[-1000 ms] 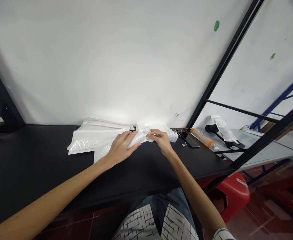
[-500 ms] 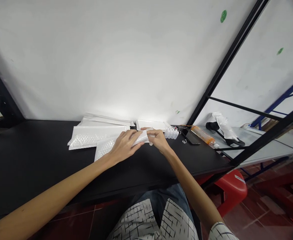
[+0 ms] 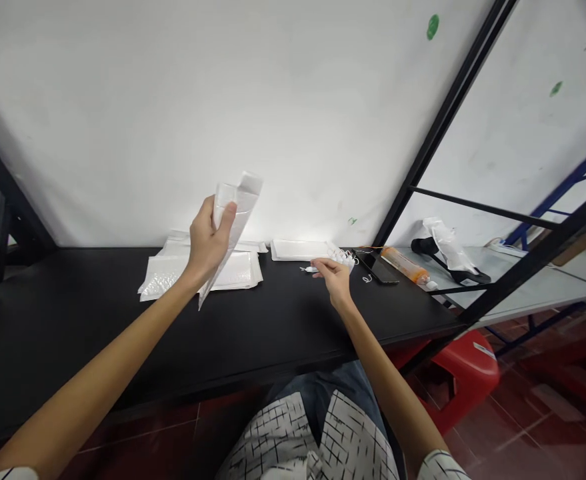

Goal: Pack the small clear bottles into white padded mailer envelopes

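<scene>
My left hand (image 3: pixel 207 239) is closed around a white bubble mailer (image 3: pixel 243 201), holding it tilted up above the table with its top flap folded open. My right hand (image 3: pixel 335 279) pinches a small white piece with a thin string (image 3: pixel 311 269) just over the table; its exact kind is too small to tell. Beside that hand lies a cluster of similar small white pieces (image 3: pixel 343 257) with loops of string. Behind it is a stack of flat white packets (image 3: pixel 297 251). More bubble mailers (image 3: pixel 159 275) lie behind and below my left hand.
On the black table (image 3: pixel 97 320), a dark phone (image 3: pixel 381 269) and an orange-labelled bottle (image 3: pixel 405 265) lie at the right. A black metal frame (image 3: pixel 437 127) rises there. Beyond it, a black object with clear plastic (image 3: pixel 447 257) rests on a grey table; a red stool (image 3: pixel 469 363) stands below.
My hands have moved apart. The left one has lifted the bubble mailer up and left; the right one has let go of it and now pinches a small white piece.
</scene>
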Demonstrator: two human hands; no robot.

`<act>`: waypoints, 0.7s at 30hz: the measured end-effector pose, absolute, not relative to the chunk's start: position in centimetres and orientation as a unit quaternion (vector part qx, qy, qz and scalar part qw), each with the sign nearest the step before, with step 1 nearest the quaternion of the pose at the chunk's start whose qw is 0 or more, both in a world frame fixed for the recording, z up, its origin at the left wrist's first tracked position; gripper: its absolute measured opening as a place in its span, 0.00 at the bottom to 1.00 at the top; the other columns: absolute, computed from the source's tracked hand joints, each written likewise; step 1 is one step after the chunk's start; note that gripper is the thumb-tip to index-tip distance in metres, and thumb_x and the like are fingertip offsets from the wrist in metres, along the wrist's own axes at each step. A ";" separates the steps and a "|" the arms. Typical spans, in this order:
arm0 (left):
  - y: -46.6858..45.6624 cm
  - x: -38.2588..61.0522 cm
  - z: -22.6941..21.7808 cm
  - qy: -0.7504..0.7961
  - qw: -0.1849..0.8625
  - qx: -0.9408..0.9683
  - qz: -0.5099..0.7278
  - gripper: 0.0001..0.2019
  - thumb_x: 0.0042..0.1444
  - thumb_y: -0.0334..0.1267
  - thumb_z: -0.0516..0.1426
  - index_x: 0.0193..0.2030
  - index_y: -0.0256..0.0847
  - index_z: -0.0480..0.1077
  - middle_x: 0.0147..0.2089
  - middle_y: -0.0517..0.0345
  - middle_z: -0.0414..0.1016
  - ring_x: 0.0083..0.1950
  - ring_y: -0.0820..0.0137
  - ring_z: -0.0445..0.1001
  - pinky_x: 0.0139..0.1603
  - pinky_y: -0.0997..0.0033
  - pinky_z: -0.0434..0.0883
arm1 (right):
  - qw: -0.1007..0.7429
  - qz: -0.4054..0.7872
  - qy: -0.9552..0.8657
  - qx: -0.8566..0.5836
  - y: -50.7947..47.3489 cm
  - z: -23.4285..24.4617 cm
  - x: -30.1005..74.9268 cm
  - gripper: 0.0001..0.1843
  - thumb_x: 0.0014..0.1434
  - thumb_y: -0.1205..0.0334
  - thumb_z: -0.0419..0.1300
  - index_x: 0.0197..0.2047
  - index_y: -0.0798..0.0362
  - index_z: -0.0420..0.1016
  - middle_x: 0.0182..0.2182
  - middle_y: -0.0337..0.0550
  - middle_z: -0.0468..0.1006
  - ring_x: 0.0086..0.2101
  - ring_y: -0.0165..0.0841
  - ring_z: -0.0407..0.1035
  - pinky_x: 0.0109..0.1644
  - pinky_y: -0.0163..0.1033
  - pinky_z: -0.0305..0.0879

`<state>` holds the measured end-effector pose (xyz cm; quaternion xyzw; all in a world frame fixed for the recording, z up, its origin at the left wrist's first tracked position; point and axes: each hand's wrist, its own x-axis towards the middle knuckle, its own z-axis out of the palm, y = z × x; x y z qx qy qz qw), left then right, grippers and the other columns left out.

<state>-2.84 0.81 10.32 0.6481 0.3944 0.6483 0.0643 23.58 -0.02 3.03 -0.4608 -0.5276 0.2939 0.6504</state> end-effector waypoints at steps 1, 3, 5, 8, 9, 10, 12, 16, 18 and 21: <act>0.7 -2.7 10.0 0.395 0.082 0.643 0.651 0.24 0.66 0.58 0.48 0.51 0.38 0.68 0.42 0.54 0.74 0.44 0.63 0.73 0.47 0.60 0.72 | 0.640 0.291 -0.538 -0.465 0.0 2.7 23.6 0.17 0.47 0.48 0.66 0.30 0.55 0.81 0.33 0.49 0.79 0.37 0.41 0.73 0.32 0.41 0.72; 0.3 -2.3 8.6 0.399 0.112 0.646 0.642 0.24 0.66 0.57 0.47 0.54 0.39 0.67 0.47 0.50 0.75 0.49 0.61 0.73 0.51 0.58 0.71 | 0.620 0.280 -0.566 -0.465 0.0 2.2 23.6 0.17 0.48 0.47 0.65 0.30 0.55 0.80 0.31 0.48 0.78 0.35 0.39 0.73 0.28 0.39 0.70; -0.2 -2.0 7.0 0.405 0.121 0.654 0.628 0.24 0.66 0.56 0.48 0.58 0.40 0.64 0.54 0.47 0.73 0.54 0.60 0.72 0.55 0.57 0.69 | 0.605 0.266 -0.593 -0.460 -0.1 1.9 23.5 0.17 0.50 0.48 0.64 0.31 0.54 0.80 0.32 0.48 0.78 0.33 0.37 0.73 0.26 0.37 0.69; -0.6 -2.1 6.1 0.406 0.105 0.670 0.613 0.26 0.66 0.55 0.48 0.62 0.40 0.62 0.57 0.45 0.72 0.55 0.60 0.72 0.55 0.56 0.70 | 0.592 0.249 -0.616 -0.455 -0.1 1.7 23.4 0.17 0.52 0.47 0.64 0.31 0.54 0.79 0.34 0.48 0.77 0.31 0.36 0.74 0.24 0.36 0.68; -0.5 -2.3 6.4 0.403 0.095 0.675 0.611 0.26 0.66 0.55 0.48 0.62 0.40 0.62 0.56 0.45 0.73 0.54 0.59 0.72 0.55 0.56 0.70 | 0.591 0.246 -0.619 -0.456 -0.1 1.6 23.5 0.17 0.52 0.47 0.64 0.32 0.54 0.79 0.34 0.48 0.77 0.31 0.36 0.74 0.24 0.36 0.68; -0.4 -2.6 7.0 0.399 0.081 0.677 0.612 0.26 0.66 0.55 0.48 0.62 0.39 0.63 0.56 0.45 0.73 0.54 0.59 0.72 0.56 0.56 0.70 | 0.590 0.243 -0.619 -0.458 -0.1 1.6 23.5 0.18 0.52 0.46 0.63 0.32 0.54 0.78 0.34 0.48 0.77 0.30 0.36 0.74 0.24 0.36 0.68; 0.0 -3.2 8.8 0.388 0.049 0.682 0.617 0.26 0.66 0.56 0.48 0.61 0.39 0.63 0.56 0.45 0.73 0.55 0.58 0.72 0.57 0.55 0.69 | 0.587 0.233 -0.621 -0.465 -0.1 1.6 23.6 0.17 0.53 0.46 0.63 0.31 0.54 0.78 0.34 0.48 0.77 0.29 0.36 0.74 0.24 0.37 0.67; 0.8 -4.2 13.8 0.354 -0.030 0.707 0.611 0.27 0.65 0.58 0.47 0.62 0.42 0.63 0.56 0.47 0.72 0.55 0.58 0.71 0.57 0.55 0.68 | 0.574 0.180 -0.636 -0.483 0.0 1.5 24.1 0.14 0.55 0.49 0.61 0.30 0.52 0.76 0.33 0.47 0.77 0.29 0.36 0.74 0.29 0.39 0.69; 1.3 -4.6 15.5 0.340 -0.072 0.735 0.582 0.27 0.65 0.59 0.46 0.62 0.43 0.63 0.56 0.47 0.71 0.56 0.57 0.71 0.57 0.53 0.67 | 0.558 0.133 -0.651 -0.497 0.1 1.3 24.4 0.13 0.57 0.52 0.59 0.29 0.52 0.76 0.32 0.46 0.78 0.30 0.36 0.73 0.34 0.40 0.69; 2.8 -5.7 15.0 0.331 -0.140 0.812 0.460 0.27 0.66 0.59 0.44 0.61 0.44 0.65 0.55 0.46 0.72 0.55 0.55 0.71 0.55 0.51 0.68 | 0.513 0.061 -0.678 -0.523 0.1 1.1 24.7 0.12 0.59 0.56 0.56 0.29 0.52 0.76 0.33 0.45 0.79 0.29 0.35 0.72 0.37 0.41 0.67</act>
